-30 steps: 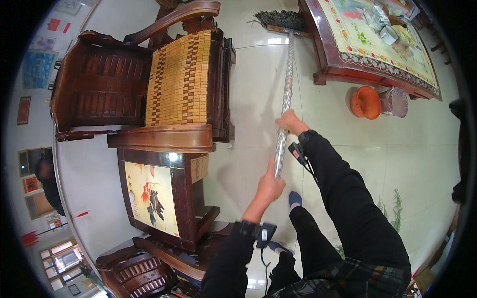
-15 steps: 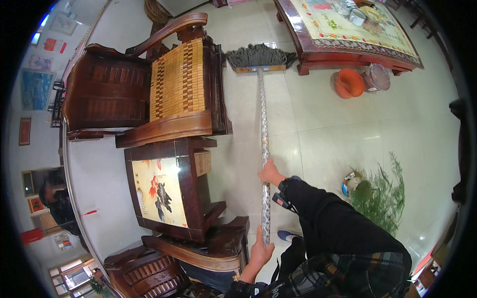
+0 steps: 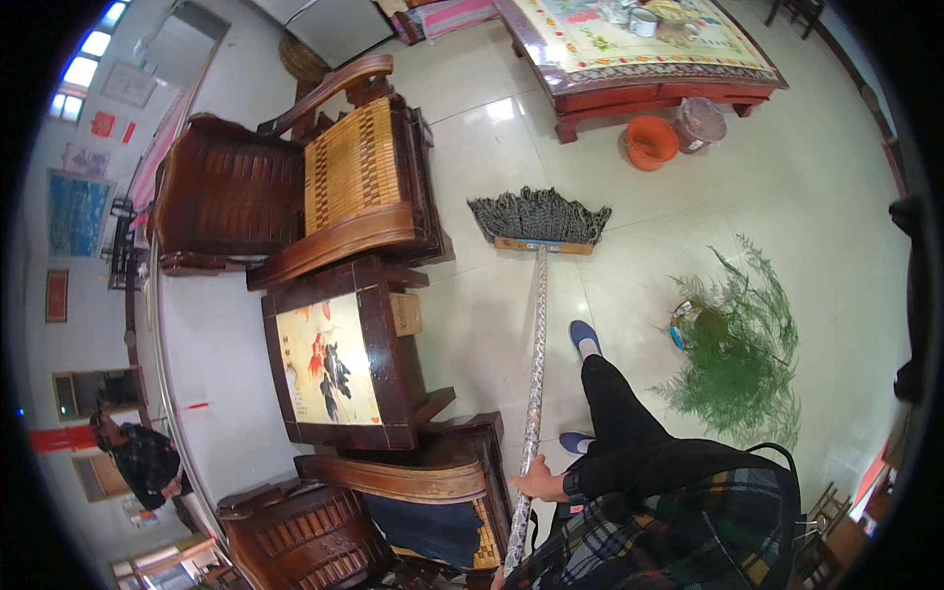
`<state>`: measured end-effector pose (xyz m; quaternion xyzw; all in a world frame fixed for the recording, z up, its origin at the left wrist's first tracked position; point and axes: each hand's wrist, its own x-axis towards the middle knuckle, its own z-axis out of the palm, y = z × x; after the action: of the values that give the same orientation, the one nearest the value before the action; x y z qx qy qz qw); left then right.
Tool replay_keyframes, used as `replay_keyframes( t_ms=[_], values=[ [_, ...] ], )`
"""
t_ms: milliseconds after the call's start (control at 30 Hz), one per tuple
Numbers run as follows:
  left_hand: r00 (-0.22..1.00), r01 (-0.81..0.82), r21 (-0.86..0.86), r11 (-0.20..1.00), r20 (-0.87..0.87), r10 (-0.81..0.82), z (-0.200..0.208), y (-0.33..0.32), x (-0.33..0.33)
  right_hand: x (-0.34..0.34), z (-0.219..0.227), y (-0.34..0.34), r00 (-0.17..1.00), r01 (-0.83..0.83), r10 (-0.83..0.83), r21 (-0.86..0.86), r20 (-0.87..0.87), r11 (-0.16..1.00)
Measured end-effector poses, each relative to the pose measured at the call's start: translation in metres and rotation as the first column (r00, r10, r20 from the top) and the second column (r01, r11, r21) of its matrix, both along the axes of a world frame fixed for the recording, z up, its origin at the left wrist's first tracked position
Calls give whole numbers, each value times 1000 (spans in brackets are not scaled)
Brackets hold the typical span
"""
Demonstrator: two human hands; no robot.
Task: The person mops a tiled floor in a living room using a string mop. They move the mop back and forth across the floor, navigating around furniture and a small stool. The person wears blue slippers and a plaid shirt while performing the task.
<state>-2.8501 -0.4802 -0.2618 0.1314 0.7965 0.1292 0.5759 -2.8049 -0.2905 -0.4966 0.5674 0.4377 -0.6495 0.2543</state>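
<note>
Mop (image 3: 541,218) rests with its grey strands fanned out on the floor (image 3: 634,285), between the wooden chair (image 3: 231,187) and the plant (image 3: 733,364), its patterned handle (image 3: 536,364) running back toward the person. The right hand (image 3: 539,480) is wrapped around that handle, while only a sliver of the left hand (image 3: 499,579) shows by it at the lower edge, so its grip cannot be told. Farther off, an orange bucket (image 3: 650,144) sits just beside the low table (image 3: 659,101).

Mop (image 3: 538,344) right of 2 armchairs (image 3: 334,238)
</note>
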Motion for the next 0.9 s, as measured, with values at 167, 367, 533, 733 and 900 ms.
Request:
replay_keyframes(
  t_ms=[167, 367, 533, 733, 900],
  values=[
    [937, 343, 70, 937, -103, -335, 25, 43, -76, -44, -5, 29, 884, 444, -438, 4, -165, 896],
    [771, 632, 24, 774, -113, -626, -4, 189, -172, -95, -50, 153, 684, 716, -718, -69, -129, 694],
    [756, 640, 67, 766, -237, -611, -25, 297, -171, -88, -67, 269, 556, 821, -815, -46, -163, 569],
    [855, 487, 182, 854, -298, -424, -26, 266, -131, -60, -42, 274, 637, 762, -759, -33, -137, 646],
    [899, 415, 154, 897, -221, -378, -20, 153, -64, -25, -21, 181, 748, 654, -651, -27, -131, 756]
  ],
)
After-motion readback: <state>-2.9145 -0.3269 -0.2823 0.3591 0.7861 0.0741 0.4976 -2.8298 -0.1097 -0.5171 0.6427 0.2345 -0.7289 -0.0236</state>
